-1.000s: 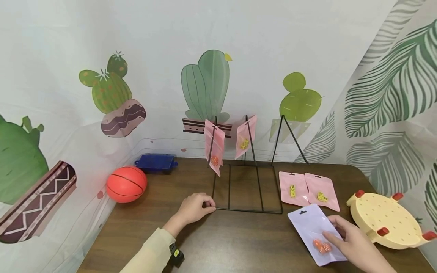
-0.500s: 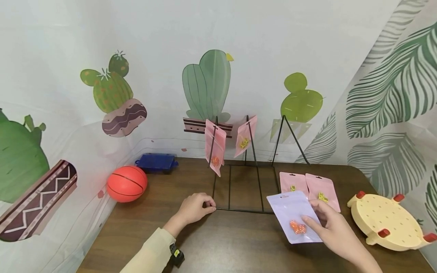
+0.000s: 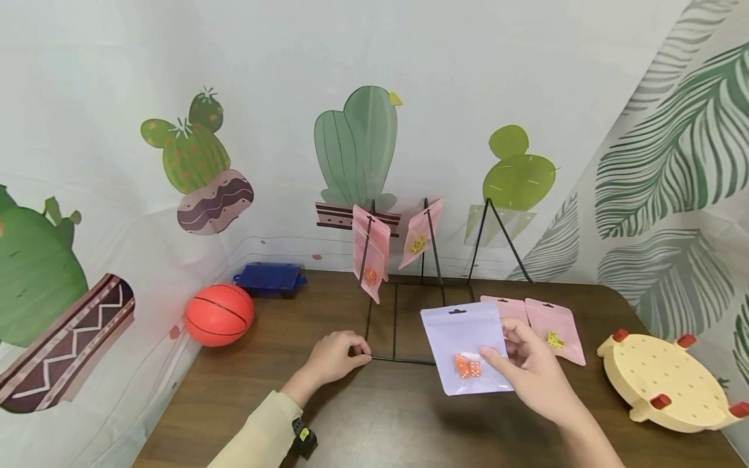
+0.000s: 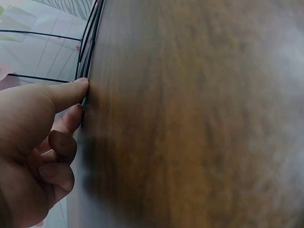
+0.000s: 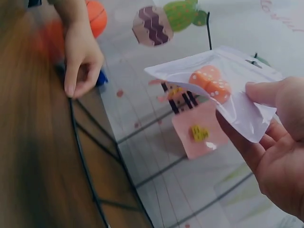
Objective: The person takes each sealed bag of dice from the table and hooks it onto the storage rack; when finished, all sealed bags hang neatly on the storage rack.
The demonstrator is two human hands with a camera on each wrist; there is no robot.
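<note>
My right hand (image 3: pixel 535 374) pinches a lavender zip bag (image 3: pixel 462 331) by its right edge, thumb on the front. Orange dice (image 3: pixel 468 368) show through the bag's clear front. The bag hangs upright in front of the black wire rack (image 3: pixel 395 318), hiding the rack's front right part. At the rack's front left corner, my left hand (image 3: pixel 336 356) pinches the wire between thumb and index finger, as the left wrist view also shows. Two pink bags hang on the rack's arms: one with orange dice (image 3: pixel 368 253), one with yellow dice (image 3: pixel 422 234). The rack's rightmost arm (image 3: pixel 508 237) carries no bag.
Two more pink bags lie right of the rack; the right one (image 3: pixel 570 328) shows yellow dice, the left one (image 3: pixel 508 307) is mostly hidden. A cream round stool-like piece (image 3: pixel 667 383) with red feet stands far right. A red ball (image 3: pixel 219 315) and blue tray (image 3: pixel 268 278) sit left.
My right hand has carried the lavender bag leftward and up, from beside the pink bags on the table to before the rack. The left hand stays at the rack's corner.
</note>
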